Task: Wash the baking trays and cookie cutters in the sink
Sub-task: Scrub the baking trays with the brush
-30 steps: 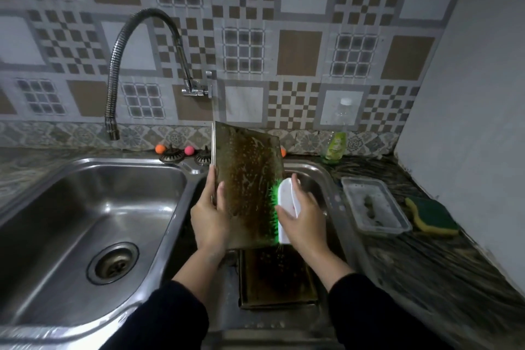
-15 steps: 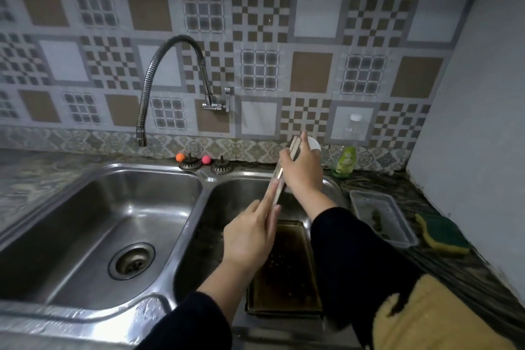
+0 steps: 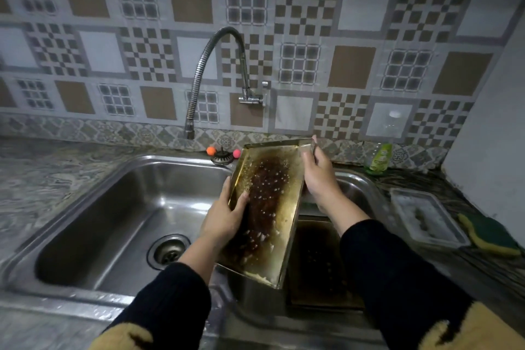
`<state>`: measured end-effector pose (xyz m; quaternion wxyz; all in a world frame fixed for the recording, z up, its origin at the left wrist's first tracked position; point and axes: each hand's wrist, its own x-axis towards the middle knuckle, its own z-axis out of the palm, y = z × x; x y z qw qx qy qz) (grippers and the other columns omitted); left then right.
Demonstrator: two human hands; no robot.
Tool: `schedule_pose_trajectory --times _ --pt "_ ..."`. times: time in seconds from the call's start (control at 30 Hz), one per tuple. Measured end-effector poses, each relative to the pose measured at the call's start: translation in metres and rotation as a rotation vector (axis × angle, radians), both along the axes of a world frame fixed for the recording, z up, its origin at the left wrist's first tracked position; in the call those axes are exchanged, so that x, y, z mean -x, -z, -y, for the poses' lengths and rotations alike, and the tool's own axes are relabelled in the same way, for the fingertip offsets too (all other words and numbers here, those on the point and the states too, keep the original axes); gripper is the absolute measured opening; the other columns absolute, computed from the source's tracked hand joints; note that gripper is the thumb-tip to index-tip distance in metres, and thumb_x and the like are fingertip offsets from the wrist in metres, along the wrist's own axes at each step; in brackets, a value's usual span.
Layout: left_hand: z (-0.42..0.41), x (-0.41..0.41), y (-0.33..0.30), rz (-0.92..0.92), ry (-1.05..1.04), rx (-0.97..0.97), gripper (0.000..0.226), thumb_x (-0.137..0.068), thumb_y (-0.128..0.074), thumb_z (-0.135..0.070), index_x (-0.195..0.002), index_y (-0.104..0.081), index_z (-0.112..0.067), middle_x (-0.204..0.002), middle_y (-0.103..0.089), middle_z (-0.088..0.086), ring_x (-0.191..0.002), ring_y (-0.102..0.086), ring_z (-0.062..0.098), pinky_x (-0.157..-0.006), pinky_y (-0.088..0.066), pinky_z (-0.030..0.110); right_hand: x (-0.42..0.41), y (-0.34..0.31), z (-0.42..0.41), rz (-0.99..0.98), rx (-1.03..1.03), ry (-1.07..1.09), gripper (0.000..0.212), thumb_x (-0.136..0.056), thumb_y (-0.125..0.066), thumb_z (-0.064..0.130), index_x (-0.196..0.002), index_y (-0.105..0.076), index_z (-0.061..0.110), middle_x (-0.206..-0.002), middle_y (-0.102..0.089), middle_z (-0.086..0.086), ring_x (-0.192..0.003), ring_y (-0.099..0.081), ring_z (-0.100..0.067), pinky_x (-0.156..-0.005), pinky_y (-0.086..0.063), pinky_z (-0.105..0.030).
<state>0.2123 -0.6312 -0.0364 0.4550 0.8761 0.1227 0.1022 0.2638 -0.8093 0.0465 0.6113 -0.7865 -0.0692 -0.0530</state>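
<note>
A brass-coloured baking tray, its floor burnt dark brown and flecked with white suds, is held tilted over the divider between the two basins of the steel sink, its open face turned toward the camera. The left hand grips the tray's left rim, thumb curled over onto the dirty floor and fingers behind. The right hand pinches the far right corner, thumb on the inside of the wall. The tray's near end hangs just above a second tray, which lies flat in the right basin (its dark floor is only dimly visible).

The left basin, with its drain, lies open below and left of the tray. A flexible faucet arches from the tiled wall with its spout over that basin's back edge.

On the counter to the right stand a green soap bottle, whose label is too blurred to read, a clear plastic container and, beside it, a yellow-green sponge near the side wall.
</note>
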Motion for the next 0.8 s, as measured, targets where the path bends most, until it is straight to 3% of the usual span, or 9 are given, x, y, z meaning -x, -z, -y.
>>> schedule_pose_trajectory --times 0.07,0.1,0.27,0.43,0.57,0.67,0.8 --pt "-0.032 0.006 0.0 0.001 -0.038 0.0 0.064 -0.095 -0.039 -0.055 -0.15 -0.009 -0.042 -0.144 -0.047 0.0 -0.127 -0.049 0.027 -0.1 -0.038 0.038 -0.001 0.002 -0.017 0.018 0.191 0.009 0.062 -0.097 -0.039 0.049 -0.152 -0.017 0.028 -0.153 -0.031 0.002 -0.136 -0.036 -0.018 -0.103 -0.035 -0.032" --pt "-0.05 0.009 0.002 -0.004 -0.069 -0.012 0.064 -0.095 -0.039 -0.055 -0.151 -0.009 -0.041 -0.145 -0.047 0.002 -0.127 -0.049 0.028 -0.1 -0.038 0.039 -0.001 0.003 -0.024 0.027 0.294 0.033 0.067 -0.093 -0.045 0.053 -0.151 -0.019 0.03 -0.155 -0.028 0.0 -0.14 -0.031 -0.022 -0.106 -0.034 -0.038" --pt "-0.141 0.018 0.027 -0.12 -0.208 -0.138 0.07 -0.094 -0.036 -0.059 -0.151 -0.001 -0.04 -0.136 -0.054 0.011 -0.119 -0.055 0.033 -0.094 -0.045 0.041 0.001 0.022 -0.053 0.082 0.618 0.106 0.081 -0.08 -0.07 0.045 -0.148 -0.026 0.037 -0.142 -0.049 -0.004 -0.125 -0.049 -0.029 -0.092 -0.045 -0.039" --pt "-0.201 0.016 0.072 -0.288 -0.225 -0.117 0.068 -0.096 -0.042 -0.05 -0.15 -0.002 -0.041 -0.129 -0.056 0.015 -0.111 -0.058 0.035 -0.095 -0.046 0.045 0.013 0.043 -0.064 0.029 0.695 0.18 0.076 -0.08 -0.071 0.034 -0.145 -0.032 0.039 -0.139 -0.051 -0.002 -0.125 -0.049 -0.025 -0.09 -0.043 -0.033" --pt "-0.209 0.002 0.104 -0.388 -0.148 0.019 0.068 -0.095 -0.052 -0.032 -0.15 -0.014 -0.027 -0.13 -0.056 0.016 -0.116 -0.055 0.036 -0.103 -0.04 0.043 0.024 0.058 -0.056 -0.031 0.747 0.221 0.074 -0.083 -0.069 0.031 -0.145 -0.03 0.039 -0.131 -0.053 -0.004 -0.119 -0.052 -0.026 -0.087 -0.043 -0.034" --pt "-0.208 -0.014 0.13 -0.465 -0.09 0.072 0.066 -0.089 -0.056 -0.035 -0.145 -0.022 -0.026 -0.129 -0.057 0.016 -0.118 -0.053 0.036 -0.105 -0.039 0.048 0.03 0.067 -0.049 -0.066 0.749 0.259 0.073 -0.083 -0.07 0.031 -0.145 -0.032 0.038 -0.131 -0.054 -0.007 -0.119 -0.052 -0.028 -0.09 -0.045 -0.039" --pt "-0.21 -0.023 0.152 -0.571 -0.041 0.069 0.078 -0.083 -0.062 -0.038 -0.147 -0.02 -0.026 -0.142 -0.044 0.013 -0.131 -0.04 0.034 -0.111 -0.031 0.049 0.032 0.079 -0.04 -0.095 0.742 0.278 0.074 -0.082 -0.072 0.029 -0.145 -0.034 0.037 -0.136 -0.052 -0.008 -0.122 -0.05 -0.028 -0.092 -0.044 -0.039"
